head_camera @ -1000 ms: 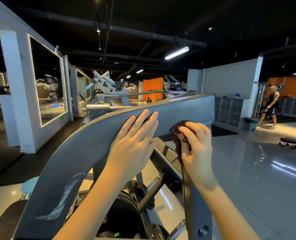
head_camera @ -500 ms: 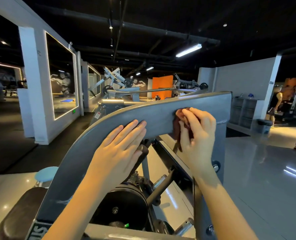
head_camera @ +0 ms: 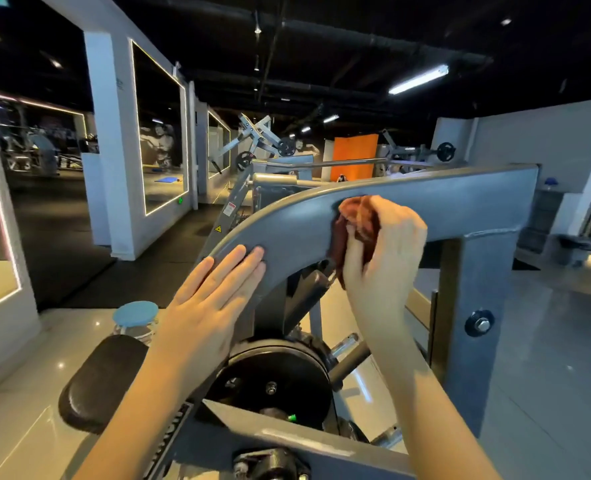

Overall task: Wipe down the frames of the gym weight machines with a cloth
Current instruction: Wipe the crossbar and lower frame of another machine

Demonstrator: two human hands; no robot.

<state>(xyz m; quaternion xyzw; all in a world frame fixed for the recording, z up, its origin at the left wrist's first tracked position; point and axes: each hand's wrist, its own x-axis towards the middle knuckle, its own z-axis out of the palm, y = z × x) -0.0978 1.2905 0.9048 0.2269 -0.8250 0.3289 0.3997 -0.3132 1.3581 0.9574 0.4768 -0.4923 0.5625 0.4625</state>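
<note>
Now the right hand (head_camera: 384, 261), gripping the bunched reddish cloth (head_camera: 354, 220), is working it leftward along the grey machine frame (head_camera: 467, 206) toward the bend, while the left hand (head_camera: 204, 306), flat and released, is bracing lower down the curve, so the wipe is advancing.

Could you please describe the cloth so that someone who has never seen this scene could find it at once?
Start at the grey curved frame mid-view. On its side face, just past the bend, the right hand grips a bunched cloth against the metal. It is the only reddish-brown thing there; the left hand, lower down, lies flat and empty.
</note>
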